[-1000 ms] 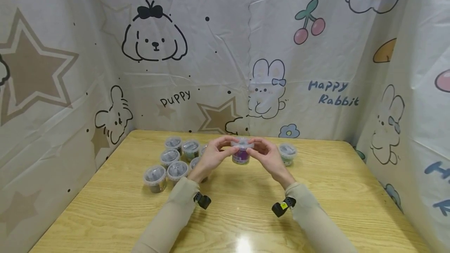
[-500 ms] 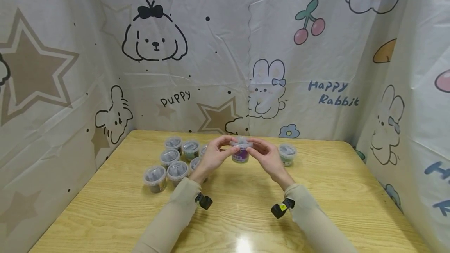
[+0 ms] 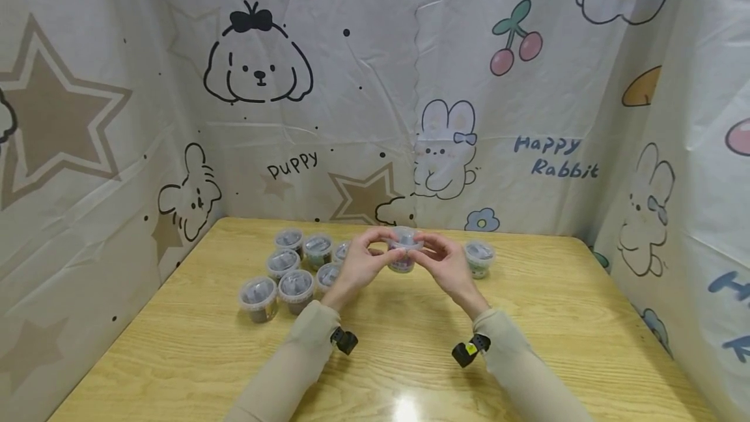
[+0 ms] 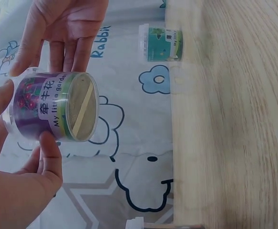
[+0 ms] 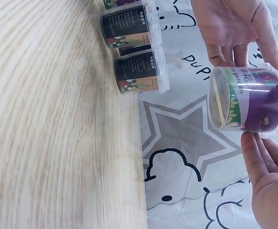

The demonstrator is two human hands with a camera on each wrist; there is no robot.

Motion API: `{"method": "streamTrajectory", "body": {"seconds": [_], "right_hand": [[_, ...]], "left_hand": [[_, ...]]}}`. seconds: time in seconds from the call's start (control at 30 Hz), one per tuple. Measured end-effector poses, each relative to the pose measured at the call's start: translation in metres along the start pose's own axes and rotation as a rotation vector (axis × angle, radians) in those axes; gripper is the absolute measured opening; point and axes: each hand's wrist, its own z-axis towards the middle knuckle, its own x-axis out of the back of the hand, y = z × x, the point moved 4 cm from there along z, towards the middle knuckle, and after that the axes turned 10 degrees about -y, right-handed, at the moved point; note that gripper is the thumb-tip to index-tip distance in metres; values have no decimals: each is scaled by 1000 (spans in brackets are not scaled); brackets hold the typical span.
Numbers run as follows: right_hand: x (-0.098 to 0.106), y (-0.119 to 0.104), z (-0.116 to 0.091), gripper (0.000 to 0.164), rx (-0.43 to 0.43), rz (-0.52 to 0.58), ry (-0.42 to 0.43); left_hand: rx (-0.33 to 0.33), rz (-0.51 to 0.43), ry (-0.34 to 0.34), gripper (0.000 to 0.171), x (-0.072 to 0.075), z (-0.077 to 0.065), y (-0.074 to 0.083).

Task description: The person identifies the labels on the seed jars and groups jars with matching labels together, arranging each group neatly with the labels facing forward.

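A lidded clear plastic tub [image 4: 48, 105] with a purple "My little garden" label is held up between both hands over the table. In the left wrist view its base shows a light-coloured stick and pale contents. My left hand [image 3: 364, 262] grips the tub from the left, and my right hand [image 3: 441, 264] grips it from the right. From the head, the thumbs meet at the front just below the clear lid [image 3: 405, 234], with the other fingers around the far rim. The thumbs hide much of the label there.
Several similar lidded tubs [image 3: 295, 284] stand grouped on the left of the wooden table [image 3: 410, 350]. One tub with a green label [image 3: 479, 258] stands alone to the right of the hands. A printed curtain [image 3: 363, 83] surrounds the table at the back and sides.
My thumbs have slid together across the tub's front, now hiding more of the purple label. My left forearm has shifted slightly to the right. The tub stays nearly in place.
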Motion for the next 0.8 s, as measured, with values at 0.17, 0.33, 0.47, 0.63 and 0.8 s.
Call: {"method": "streamTrajectory", "body": {"seconds": [0.17, 0.33, 0.47, 0.63, 0.8], "right_hand": [[2, 0, 0, 31, -6, -4, 14], [9, 22, 6, 29, -32, -2, 29], [16, 39, 7, 30, -51, -2, 19], [26, 45, 0, 29, -43, -38, -14], [35, 49, -5, 26, -33, -83, -68]], "left_hand": [[-19, -15, -16, 25, 0, 2, -4], [14, -31, -77, 27, 0, 3, -8], [75, -5, -155, 29, -3, 5, -11], [97, 17, -248, 27, -10, 7, -14], [81, 60, -310, 25, -16, 8, -17]]}}
